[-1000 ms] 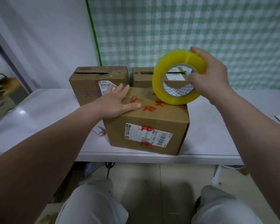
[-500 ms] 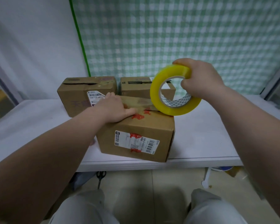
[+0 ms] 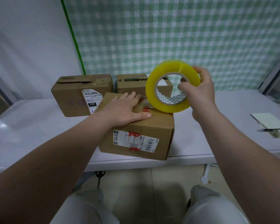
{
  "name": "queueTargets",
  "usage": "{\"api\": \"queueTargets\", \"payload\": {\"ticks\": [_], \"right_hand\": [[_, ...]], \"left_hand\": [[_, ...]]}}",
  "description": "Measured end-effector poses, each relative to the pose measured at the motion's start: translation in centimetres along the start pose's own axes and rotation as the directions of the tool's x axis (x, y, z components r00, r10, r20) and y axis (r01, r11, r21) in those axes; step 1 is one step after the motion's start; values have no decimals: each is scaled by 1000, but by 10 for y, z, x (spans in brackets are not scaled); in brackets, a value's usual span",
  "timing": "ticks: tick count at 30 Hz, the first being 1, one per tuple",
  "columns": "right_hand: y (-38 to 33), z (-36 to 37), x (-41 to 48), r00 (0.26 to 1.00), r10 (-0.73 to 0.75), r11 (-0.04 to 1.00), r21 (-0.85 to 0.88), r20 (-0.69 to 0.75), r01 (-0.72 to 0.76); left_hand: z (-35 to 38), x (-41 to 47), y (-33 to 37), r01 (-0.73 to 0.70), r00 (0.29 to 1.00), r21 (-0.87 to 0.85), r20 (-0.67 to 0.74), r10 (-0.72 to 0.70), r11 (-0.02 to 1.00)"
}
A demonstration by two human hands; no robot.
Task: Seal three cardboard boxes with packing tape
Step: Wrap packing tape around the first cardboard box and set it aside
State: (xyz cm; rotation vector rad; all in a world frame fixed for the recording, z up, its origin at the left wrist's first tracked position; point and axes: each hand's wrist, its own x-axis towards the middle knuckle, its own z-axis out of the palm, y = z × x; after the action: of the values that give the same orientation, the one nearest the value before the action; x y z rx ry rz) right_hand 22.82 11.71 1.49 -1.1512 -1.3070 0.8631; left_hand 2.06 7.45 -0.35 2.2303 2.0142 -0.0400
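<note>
Yellow roll of packing tape (image 3: 172, 86): upright, its lower edge on the near brown cardboard box (image 3: 141, 133), close to the box's right edge.
Right hand (image 3: 199, 92): my grip is closed on the roll, fingers through its core.
Left hand (image 3: 128, 110): flat and spread on the box top, gripping nothing.
Near box: at the front edge of the white desk (image 3: 31, 126).
Other two cardboard boxes (image 3: 81, 94) (image 3: 132, 84): behind it, side by side.
</note>
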Motion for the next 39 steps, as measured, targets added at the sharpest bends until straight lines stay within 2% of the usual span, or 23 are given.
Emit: {"api": "queueTargets", "payload": {"ticks": [2, 4, 10, 15, 17, 21, 27, 36, 39], "right_hand": [[6, 0, -4, 1000, 13, 996, 86, 23, -15], [6, 0, -4, 999, -26, 997, 71, 42, 23], [-5, -1, 2, 980, -135, 983, -103, 147, 151], [-13, -14, 13, 973, -193, 952, -216, 128, 217], [-17, -31, 21, 973, -196, 937, -269, 121, 223], [-11, -53, 22, 963, -181, 896, -371, 202, 246], [-1, -58, 20, 961, -158, 894, -380, 228, 237], [1, -61, 15, 947, -200, 847, -442, 250, 295], [7, -62, 14, 954, -208, 852, -439, 217, 286]], "left_hand": [[1, 1, -1, -19, 1000, 9, 6, 19, 1000], [2, 2, -2, -26, 1000, 19, 10, 25, 1000], [5, 7, -9, -46, 998, 36, 32, 45, 998], [2, 3, -5, -14, 998, 20, 54, 13, 1000], [0, 2, -3, -5, 998, 14, 66, 4, 1000], [-1, 1, -2, -8, 996, 18, 85, 7, 1000], [-1, 1, -1, -17, 996, 42, 90, 13, 999], [-2, -1, 1, -16, 995, 50, 103, 11, 999], [-4, -2, 8, 25, 993, 84, 117, -34, 996]]}}
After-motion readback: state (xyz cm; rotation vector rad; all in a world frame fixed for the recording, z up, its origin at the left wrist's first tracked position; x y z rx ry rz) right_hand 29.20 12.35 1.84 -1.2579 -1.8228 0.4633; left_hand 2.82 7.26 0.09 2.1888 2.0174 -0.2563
